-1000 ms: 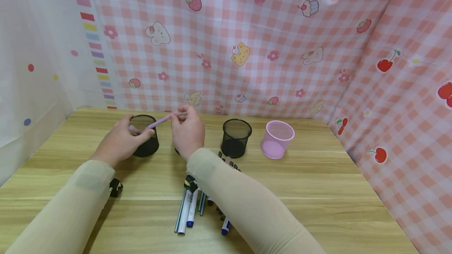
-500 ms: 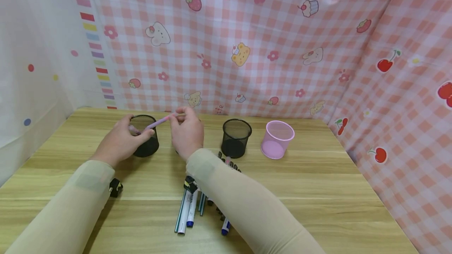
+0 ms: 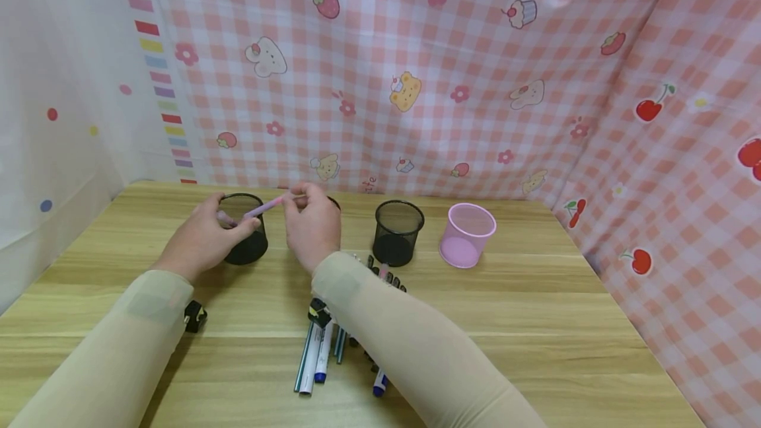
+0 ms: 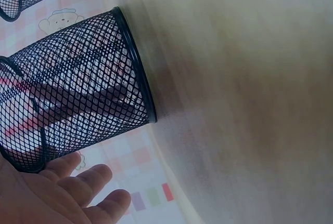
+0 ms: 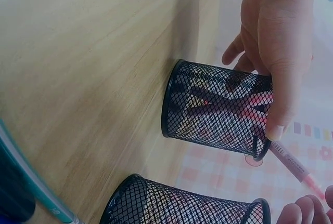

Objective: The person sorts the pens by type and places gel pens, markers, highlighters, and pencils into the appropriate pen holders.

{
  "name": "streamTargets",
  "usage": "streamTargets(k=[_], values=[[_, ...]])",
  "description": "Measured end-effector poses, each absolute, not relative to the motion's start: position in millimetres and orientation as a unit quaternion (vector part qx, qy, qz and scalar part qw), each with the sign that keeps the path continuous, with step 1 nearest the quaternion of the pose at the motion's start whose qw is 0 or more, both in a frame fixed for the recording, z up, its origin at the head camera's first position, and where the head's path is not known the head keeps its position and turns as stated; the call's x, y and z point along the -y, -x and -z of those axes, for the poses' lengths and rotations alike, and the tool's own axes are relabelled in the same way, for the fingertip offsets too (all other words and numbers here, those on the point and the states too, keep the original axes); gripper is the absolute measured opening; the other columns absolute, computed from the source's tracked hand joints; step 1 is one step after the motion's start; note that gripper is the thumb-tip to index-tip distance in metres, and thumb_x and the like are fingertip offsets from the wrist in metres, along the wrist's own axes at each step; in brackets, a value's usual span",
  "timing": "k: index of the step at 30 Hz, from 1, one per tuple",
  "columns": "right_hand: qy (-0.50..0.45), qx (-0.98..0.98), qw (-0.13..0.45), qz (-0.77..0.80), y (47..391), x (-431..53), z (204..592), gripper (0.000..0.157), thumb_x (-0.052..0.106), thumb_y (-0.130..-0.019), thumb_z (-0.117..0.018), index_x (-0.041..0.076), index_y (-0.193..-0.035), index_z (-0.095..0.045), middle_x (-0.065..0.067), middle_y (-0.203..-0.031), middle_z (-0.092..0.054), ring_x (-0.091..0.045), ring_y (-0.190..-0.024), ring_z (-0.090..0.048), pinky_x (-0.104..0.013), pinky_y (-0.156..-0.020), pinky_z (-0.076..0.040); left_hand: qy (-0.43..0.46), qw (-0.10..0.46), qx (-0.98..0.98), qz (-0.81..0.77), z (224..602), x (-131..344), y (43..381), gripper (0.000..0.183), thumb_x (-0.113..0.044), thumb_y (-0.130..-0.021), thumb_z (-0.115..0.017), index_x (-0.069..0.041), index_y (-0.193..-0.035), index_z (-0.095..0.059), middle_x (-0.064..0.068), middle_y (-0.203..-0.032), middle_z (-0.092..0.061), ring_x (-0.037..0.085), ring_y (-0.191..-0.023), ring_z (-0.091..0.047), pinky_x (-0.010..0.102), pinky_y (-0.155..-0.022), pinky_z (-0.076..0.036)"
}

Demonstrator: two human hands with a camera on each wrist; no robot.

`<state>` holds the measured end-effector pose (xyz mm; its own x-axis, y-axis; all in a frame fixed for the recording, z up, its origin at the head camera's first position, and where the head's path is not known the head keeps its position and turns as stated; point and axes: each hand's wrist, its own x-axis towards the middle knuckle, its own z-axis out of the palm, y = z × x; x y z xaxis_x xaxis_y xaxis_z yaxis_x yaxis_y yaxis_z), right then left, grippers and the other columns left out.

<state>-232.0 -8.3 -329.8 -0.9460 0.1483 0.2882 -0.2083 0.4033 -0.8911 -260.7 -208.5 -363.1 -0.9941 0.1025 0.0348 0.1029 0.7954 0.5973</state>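
In the head view my left hand point(image 3: 202, 233) holds the leftmost black mesh pen cup point(image 3: 246, 249), its thumb across the near side of the rim. A pink-purple marker point(image 3: 263, 207) slants from that cup's rim toward my right hand point(image 3: 315, 223), which pinches its far end. The right wrist view shows the marker point(image 5: 289, 161) jutting past the rim near the left thumb. Dark shapes show inside the cup point(image 4: 83, 89) through its mesh in the left wrist view. My right hand mostly hides a second black mesh cup point(image 5: 182, 203) behind it.
Another black mesh cup point(image 3: 397, 243) and a pink mesh cup point(image 3: 466, 243) stand to the right. Several pens and markers point(image 3: 315, 358) lie on the wooden table point(image 3: 505, 349), partly under my right forearm. A checked curtain point(image 3: 368, 84) hangs behind.
My right hand has shifted slightly left and down toward the leftmost cup, leaving less of the marker showing. The left hand and cups have stayed in place.
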Motion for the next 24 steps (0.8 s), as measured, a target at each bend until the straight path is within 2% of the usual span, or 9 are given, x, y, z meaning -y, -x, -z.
streamTargets(k=[15, 24], values=[[-0.026, 0.835, 0.158, -0.527, 230.7, 9.6, 330.5, 0.018, 0.027, -0.105, -0.067, 0.017, -0.118, -0.074, 0.002, -0.098, -0.079, -0.003, -0.072, -0.064, -0.021, -0.062, -0.053, 0.052, -0.004, 0.947, 0.317, 363.4, 208.6, 260.2, 0.125, -0.086, -0.090, -0.049, 0.003, -0.167, -0.007, 0.028, -0.138, -0.060, 0.048, -0.125, -0.060, 0.063, -0.094, -0.050], [-0.024, 0.839, 0.157, -0.521, 230.7, 10.1, 331.6, 0.020, 0.025, -0.104, -0.069, 0.017, -0.122, -0.074, 0.002, -0.104, -0.079, -0.003, -0.080, -0.067, -0.022, -0.070, -0.056, 0.051, 0.002, 0.948, 0.316, 363.3, 207.9, 259.6, 0.117, -0.083, -0.092, -0.049, 0.000, -0.167, -0.014, 0.026, -0.133, -0.060, 0.047, -0.123, -0.060, 0.067, -0.098, -0.047]])
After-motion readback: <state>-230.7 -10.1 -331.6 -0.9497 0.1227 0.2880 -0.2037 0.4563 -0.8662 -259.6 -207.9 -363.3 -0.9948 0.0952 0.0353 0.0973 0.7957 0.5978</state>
